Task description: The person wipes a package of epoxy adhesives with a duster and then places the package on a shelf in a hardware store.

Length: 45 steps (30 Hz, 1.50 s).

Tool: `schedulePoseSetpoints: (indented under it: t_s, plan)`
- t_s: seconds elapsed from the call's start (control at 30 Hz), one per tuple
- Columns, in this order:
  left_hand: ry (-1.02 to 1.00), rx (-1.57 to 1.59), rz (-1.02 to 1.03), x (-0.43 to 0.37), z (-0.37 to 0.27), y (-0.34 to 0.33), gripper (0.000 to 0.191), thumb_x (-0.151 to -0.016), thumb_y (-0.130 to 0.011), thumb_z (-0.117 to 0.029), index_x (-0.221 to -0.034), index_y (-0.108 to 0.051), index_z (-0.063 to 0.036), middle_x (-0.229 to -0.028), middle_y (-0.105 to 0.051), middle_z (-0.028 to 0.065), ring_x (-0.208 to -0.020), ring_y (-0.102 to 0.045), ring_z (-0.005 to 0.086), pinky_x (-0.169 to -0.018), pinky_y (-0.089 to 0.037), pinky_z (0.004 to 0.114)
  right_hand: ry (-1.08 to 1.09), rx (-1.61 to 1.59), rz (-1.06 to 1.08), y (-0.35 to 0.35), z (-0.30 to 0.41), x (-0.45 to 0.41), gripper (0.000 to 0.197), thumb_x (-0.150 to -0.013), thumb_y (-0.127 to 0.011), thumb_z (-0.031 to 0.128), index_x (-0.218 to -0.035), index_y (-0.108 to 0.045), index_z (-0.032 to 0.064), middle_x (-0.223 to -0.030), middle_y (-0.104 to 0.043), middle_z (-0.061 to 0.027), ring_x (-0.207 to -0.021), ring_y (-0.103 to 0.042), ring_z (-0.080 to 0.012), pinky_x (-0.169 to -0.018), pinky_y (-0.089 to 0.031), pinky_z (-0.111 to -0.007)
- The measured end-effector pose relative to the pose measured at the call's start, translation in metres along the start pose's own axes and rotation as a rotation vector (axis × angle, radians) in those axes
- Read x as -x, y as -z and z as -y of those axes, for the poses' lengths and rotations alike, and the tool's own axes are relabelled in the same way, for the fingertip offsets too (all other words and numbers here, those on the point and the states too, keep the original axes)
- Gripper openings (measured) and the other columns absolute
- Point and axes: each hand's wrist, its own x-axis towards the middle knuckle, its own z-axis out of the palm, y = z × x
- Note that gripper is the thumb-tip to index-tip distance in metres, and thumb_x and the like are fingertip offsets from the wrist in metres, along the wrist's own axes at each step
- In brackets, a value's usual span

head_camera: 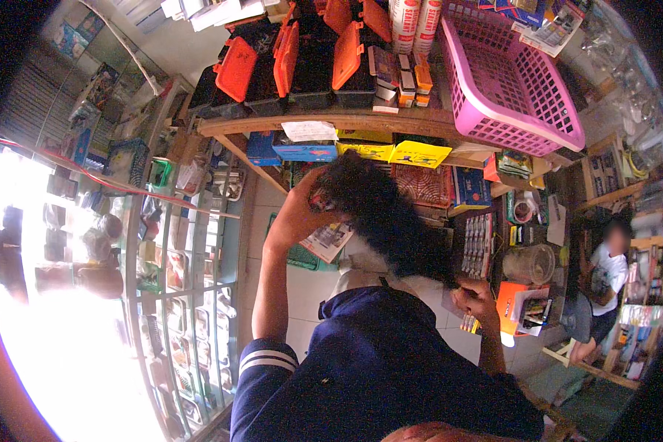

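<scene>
A black feather duster (400,221) slants across the middle of the view, its bushy end at the upper left. My right hand (475,301) grips its narrow lower end, and the handle is mostly hidden. Raised beside the bushy end, my left hand (298,212) curls around a small item (321,201) with a bit of red on it. The duster and my fingers cover most of that item, so its kind cannot be told. Below the left hand, a printed sheet or packet (329,241) lies over a green basket (304,258).
Ahead, a wooden shelf (320,122) carries black bins with orange lids (236,69), sealant tubes (403,25) and a pink plastic basket (478,119). Yellow boxes (420,153) stand beneath. A glass display case (185,293) is at left. A person (608,271) sits at far right.
</scene>
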Motion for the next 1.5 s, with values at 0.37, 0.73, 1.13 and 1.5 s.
schedulePoseSetpoints:
  t_s: [0.37, 0.73, 1.13, 1.5]
  plan:
    - [0.032, 0.004, -0.009, -0.002, -0.002, -0.005, 0.082, -0.058, -0.082, -0.009, -0.129, -0.041, -0.0009, -0.120, -0.054, 0.0108, -0.109, -0.051, 0.0190, -0.092, -0.043, 0.031, -0.157, -0.015, -0.009, -0.003, 0.021, 0.000, 0.023, -0.075, -0.055, 0.003, -0.061, -0.037, 0.0068, -0.051, -0.034, 0.0022, -0.045, -0.034, -0.0065, -0.041, -0.025, -0.025]
    - [0.052, -0.023, 0.000, 0.001, -0.012, -0.005, 0.069, -0.065, -0.076, -0.003, -0.125, -0.042, 0.0013, -0.115, -0.057, 0.0106, -0.103, -0.053, 0.0143, -0.092, -0.043, 0.030, -0.119, 0.019, -0.039, 0.017, -0.003, 0.003, 0.015, -0.076, -0.062, 0.008, -0.069, -0.049, 0.0053, -0.062, -0.046, 0.0026, -0.054, -0.043, -0.0065, -0.049, -0.035, -0.023]
    - [-0.344, -0.367, -0.009, -0.001, 0.008, -0.018, 0.084, -0.059, -0.083, -0.009, -0.129, -0.037, 0.0002, -0.120, -0.055, 0.0130, -0.110, -0.050, 0.0177, -0.096, -0.040, 0.031, -0.091, 0.183, 0.053, -0.010, -0.001, -0.015, 0.012, -0.084, -0.061, 0.010, -0.080, -0.055, 0.0002, -0.056, -0.045, 0.0024, -0.048, -0.042, -0.0059, -0.044, -0.032, -0.023]
    - [-0.166, 0.045, -0.052, -0.001, 0.009, -0.031, 0.113, -0.057, -0.084, -0.006, -0.142, -0.010, -0.0045, -0.130, -0.046, 0.0185, -0.116, -0.048, 0.0234, -0.095, -0.041, 0.033, -0.016, 0.156, -0.127, -0.012, -0.031, -0.020, 0.018, -0.087, -0.057, 0.013, -0.074, -0.053, 0.0007, -0.054, -0.042, 0.0006, -0.045, -0.039, -0.0072, -0.042, -0.030, -0.023]
